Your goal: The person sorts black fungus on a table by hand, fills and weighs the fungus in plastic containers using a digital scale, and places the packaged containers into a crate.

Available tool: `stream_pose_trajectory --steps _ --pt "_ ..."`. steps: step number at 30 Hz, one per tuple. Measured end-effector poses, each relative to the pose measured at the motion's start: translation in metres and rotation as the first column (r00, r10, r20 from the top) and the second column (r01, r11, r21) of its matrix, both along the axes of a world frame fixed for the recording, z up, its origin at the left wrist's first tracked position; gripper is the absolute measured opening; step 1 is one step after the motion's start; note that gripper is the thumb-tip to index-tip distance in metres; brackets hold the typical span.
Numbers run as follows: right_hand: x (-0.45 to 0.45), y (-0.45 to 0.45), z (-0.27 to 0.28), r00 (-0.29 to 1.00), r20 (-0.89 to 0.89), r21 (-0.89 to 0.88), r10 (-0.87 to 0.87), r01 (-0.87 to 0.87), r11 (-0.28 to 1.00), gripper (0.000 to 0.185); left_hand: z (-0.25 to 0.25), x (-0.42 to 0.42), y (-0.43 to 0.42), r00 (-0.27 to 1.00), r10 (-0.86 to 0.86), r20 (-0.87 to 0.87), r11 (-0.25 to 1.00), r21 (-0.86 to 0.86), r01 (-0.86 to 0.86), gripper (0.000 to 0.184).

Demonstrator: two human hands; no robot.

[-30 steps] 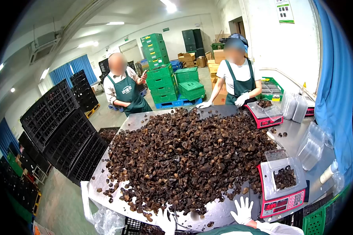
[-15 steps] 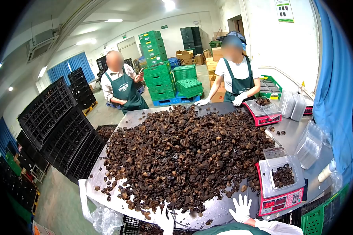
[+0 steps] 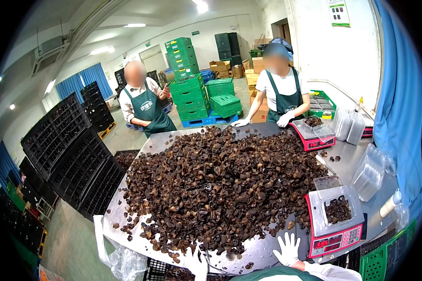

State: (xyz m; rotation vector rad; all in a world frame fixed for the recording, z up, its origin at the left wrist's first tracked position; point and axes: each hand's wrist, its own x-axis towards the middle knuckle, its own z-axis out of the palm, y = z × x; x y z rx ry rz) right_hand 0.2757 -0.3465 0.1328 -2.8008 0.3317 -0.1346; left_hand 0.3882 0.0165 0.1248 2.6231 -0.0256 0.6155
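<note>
While held beside a red scale [image 3: 338, 240] at a metal table [image 3: 261, 250], right hand [image 3: 287, 250] with fingers spread, left hand [image 3: 196, 264] by heaped dark mushrooms [image 3: 220, 187], thumb apart from fingers.

My left glove [image 3: 197, 265] and right glove [image 3: 287, 252]: matt, cloth or rubber, can't tell. Table [image 3: 262, 253] before me: smooth metal, dull shine. Dark heap [image 3: 220, 192]: rough, crinkled, faint gloss. Near scale [image 3: 318, 247], right: smooth red plastic casing. Clear tubs [image 3: 368, 171], right: thin glossy plastic. Bag [image 3: 127, 262], near left: crumpled clear film. Crates [image 3: 190, 98], far: moulded plastic. Boxes [image 3: 220, 66] beyond: matt cardboard. Curtain [image 3: 395, 103], right: folded cloth.
</note>
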Motion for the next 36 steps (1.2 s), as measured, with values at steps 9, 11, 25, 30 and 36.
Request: stream_pose_trajectory --steps 9,11,25,30,36 --pt "0.001 0.0 0.0 1.0 -0.001 0.003 -0.002 0.002 1.0 0.072 -0.001 0.0 -0.001 0.999 0.031 0.02 0.998 0.05 -0.032 0.036" --pt "0.001 0.0 -0.002 1.0 0.003 -0.001 0.0 0.0 1.0 0.072 0.002 0.0 -0.002 1.0 0.024 0.011 0.999 0.024 -0.024 0.036" --pt "0.0 0.001 0.004 1.0 -0.013 0.01 -0.002 0.002 1.0 0.072 -0.002 -0.002 0.0 1.0 0.017 -0.012 1.0 -0.001 -0.017 0.038" --pt "0.0 -0.004 -0.008 0.999 0.037 0.041 0.014 -0.016 0.999 0.075 0.025 -0.002 0.0 1.0 0.025 -0.018 0.972 0.236 -0.02 0.044" --pt "-0.001 0.004 0.003 1.0 0.018 -0.14 -0.017 0.019 0.99 0.074 0.047 -0.01 -0.006 0.999 0.034 -0.018 0.955 0.295 -0.027 0.044"
